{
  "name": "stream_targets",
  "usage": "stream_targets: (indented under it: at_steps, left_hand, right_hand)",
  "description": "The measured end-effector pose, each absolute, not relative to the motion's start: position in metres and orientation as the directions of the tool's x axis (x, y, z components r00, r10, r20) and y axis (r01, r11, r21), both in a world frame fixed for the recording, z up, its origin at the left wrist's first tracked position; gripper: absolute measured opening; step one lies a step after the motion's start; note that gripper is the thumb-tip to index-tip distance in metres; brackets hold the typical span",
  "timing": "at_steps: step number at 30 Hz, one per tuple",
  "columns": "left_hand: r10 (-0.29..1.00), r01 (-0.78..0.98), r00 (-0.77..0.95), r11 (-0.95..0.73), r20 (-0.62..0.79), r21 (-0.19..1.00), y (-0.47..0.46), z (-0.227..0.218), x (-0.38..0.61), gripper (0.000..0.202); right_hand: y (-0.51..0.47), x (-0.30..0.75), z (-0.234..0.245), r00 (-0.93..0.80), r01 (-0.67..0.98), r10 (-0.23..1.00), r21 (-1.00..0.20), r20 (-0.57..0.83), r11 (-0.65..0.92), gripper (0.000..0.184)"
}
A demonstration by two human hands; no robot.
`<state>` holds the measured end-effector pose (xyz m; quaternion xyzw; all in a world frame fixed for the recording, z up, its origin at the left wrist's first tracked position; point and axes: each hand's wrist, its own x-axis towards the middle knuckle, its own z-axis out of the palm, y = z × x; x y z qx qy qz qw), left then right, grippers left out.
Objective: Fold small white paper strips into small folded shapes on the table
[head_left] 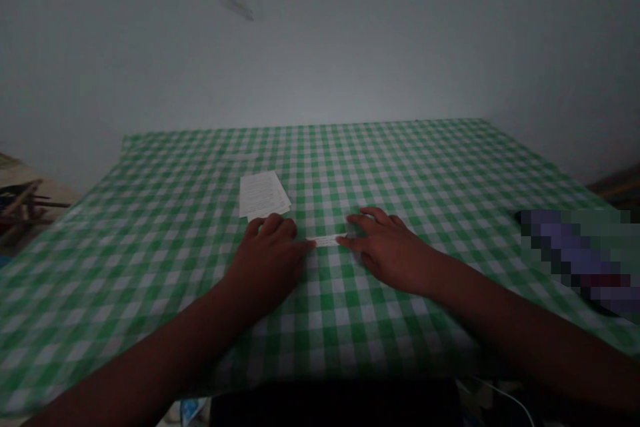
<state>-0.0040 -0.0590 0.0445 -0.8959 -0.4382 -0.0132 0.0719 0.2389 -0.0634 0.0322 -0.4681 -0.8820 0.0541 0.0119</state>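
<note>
The left hand (pixel 267 250) and right hand (pixel 387 247), both flat and unclenched, are pressing a narrow paper strip (pixel 327 240) onto the worktop (pixel 400 160); creasing it further is probably requiring even fingertip pressure.

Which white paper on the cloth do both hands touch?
The narrow strip, pressed at its ends by the left hand and right hand; the wider paper stack lies beyond the left hand.

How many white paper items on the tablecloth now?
2: a paper stack just beyond the left hand, and a narrow paper strip between it and the right hand. More may hide under the hands.
</note>
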Motion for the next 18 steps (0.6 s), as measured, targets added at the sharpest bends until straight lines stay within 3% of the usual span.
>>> stream_targets:
  at_steps: [5, 8, 13, 18]
  left_hand:
    - [0.823, 0.826, 0.557, -0.534, 0.111, -0.182, -0.056, 0.048, -0.007, 0.022]
    - [0.800, 0.810, 0.587, -0.577, 0.125, -0.108, -0.054, 0.046, -0.005, 0.021]
    - [0.658, 0.654, 0.747, -0.753, 0.095, 0.072, -0.058, 0.032, 0.001, 0.041]
    - [0.640, 0.638, 0.768, -0.767, 0.010, 0.076, -0.061, 0.028, 0.004, 0.034]
  right_hand:
    - [-0.063, 0.241, 0.032, -0.570, 0.818, 0.821, -0.120, -0.028, 0.563, 0.044]
    - [-0.063, 0.241, 0.032, -0.569, 0.818, 0.822, -0.122, -0.023, 0.563, 0.046]
    - [-0.064, 0.241, 0.033, -0.567, 0.818, 0.823, -0.132, -0.024, 0.560, 0.044]
    - [-0.061, 0.244, 0.037, -0.538, 0.839, 0.842, -0.129, -0.045, 0.529, 0.043]
